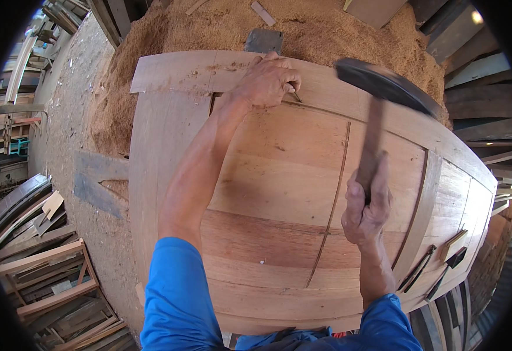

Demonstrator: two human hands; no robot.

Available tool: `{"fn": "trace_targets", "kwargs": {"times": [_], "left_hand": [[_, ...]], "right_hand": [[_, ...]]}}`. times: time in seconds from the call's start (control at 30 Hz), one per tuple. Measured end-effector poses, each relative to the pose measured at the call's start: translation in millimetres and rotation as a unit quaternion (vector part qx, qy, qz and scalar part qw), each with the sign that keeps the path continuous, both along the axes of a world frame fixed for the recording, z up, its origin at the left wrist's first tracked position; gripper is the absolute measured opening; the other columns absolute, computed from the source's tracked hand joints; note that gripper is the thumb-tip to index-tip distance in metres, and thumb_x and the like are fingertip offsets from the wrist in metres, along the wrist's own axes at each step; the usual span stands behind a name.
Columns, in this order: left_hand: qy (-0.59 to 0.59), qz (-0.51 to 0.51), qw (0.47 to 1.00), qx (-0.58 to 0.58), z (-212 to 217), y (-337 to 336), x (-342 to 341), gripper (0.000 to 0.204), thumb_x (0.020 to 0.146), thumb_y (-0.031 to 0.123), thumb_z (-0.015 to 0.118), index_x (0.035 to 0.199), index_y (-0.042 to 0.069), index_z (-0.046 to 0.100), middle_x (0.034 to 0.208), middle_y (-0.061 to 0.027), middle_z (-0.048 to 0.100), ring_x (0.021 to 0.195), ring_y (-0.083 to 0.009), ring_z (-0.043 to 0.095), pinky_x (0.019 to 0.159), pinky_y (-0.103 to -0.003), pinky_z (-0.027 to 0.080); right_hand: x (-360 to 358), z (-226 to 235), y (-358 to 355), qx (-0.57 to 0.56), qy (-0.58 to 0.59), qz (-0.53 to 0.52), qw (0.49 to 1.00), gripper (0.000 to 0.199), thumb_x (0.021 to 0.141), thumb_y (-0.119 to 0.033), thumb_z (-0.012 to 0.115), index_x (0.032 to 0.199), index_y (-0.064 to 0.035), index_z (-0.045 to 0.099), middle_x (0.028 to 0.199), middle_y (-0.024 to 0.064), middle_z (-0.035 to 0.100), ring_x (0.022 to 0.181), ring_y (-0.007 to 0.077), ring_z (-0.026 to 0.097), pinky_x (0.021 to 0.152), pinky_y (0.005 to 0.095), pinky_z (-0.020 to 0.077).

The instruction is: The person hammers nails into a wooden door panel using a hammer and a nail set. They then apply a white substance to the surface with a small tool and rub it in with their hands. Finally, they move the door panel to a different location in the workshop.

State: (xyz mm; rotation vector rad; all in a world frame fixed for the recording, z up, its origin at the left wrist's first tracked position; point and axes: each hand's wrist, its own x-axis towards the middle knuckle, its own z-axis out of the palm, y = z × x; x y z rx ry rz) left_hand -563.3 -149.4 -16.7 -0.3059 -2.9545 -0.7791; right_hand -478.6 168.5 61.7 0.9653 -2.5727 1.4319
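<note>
A large wooden door panel (279,181) lies flat in front of me, with a frame, grooves and inset boards. My left hand (267,82) rests at its far edge, fingers pinched on a thin, dark nail-like pin (297,97) by the groove of the far rail; most of the pin is hidden in my fingers. My right hand (368,205) is wrapped round the wooden handle of a hammer (384,85). The hammer's broad, dark head is raised above the panel, to the right of my left hand, and is slightly blurred.
On the panel's right part lie pincers (417,268), a dark-bladed hand tool (446,274) and a small wood block (454,245). Sawdust (180,29) heaps behind the panel. Timber frames (51,275) are stacked at the left, boards (484,99) at the right.
</note>
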Motion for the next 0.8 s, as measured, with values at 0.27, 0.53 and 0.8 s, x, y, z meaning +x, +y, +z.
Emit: {"fn": "trace_targets", "kwargs": {"times": [0.27, 0.53, 0.8], "left_hand": [[0.017, 0.018, 1.0, 0.007, 6.7, 3.8, -1.6, 0.013, 0.088, 0.015, 0.064, 0.094, 0.026, 0.07, 0.098, 0.0002, 0.061, 0.111, -0.0252, 0.052, 0.095, -0.051, 0.041], [-0.053, 0.006, 0.998, -0.043, 24.0, 10.6, -2.7, 0.011, 0.092, 0.016, 0.066, 0.102, 0.015, 0.072, 0.101, -0.0014, 0.063, 0.104, -0.0281, 0.051, 0.102, -0.044, 0.042], [-0.019, -0.017, 1.0, 0.003, 0.6, 0.1, -0.2, 0.01, 0.089, 0.009, 0.065, 0.094, 0.017, 0.069, 0.101, 0.0, 0.061, 0.108, -0.0264, 0.051, 0.098, -0.044, 0.041]], "right_hand": [[-12.1, 17.4, -14.8, 0.139, -0.097, 0.024, 0.985, 0.065, 0.097, -0.008, 0.058, 0.158, -0.0136, 0.036, 0.103, 0.0244, 0.068, 0.081, 0.0413, 0.067, 0.075, 0.0459, 0.0543], [3.8, 7.5, 0.6, -0.141, -0.006, 0.015, 0.99, 0.061, 0.1, -0.006, 0.054, 0.158, -0.0057, 0.035, 0.096, 0.017, 0.069, 0.074, 0.0201, 0.065, 0.067, 0.036, 0.0528], [-13.9, 24.4, -12.2, 0.151, -0.083, 0.032, 0.985, 0.059, 0.099, -0.009, 0.056, 0.155, -0.0028, 0.037, 0.116, 0.0287, 0.067, 0.095, 0.0438, 0.07, 0.083, 0.0466, 0.0559]]}}
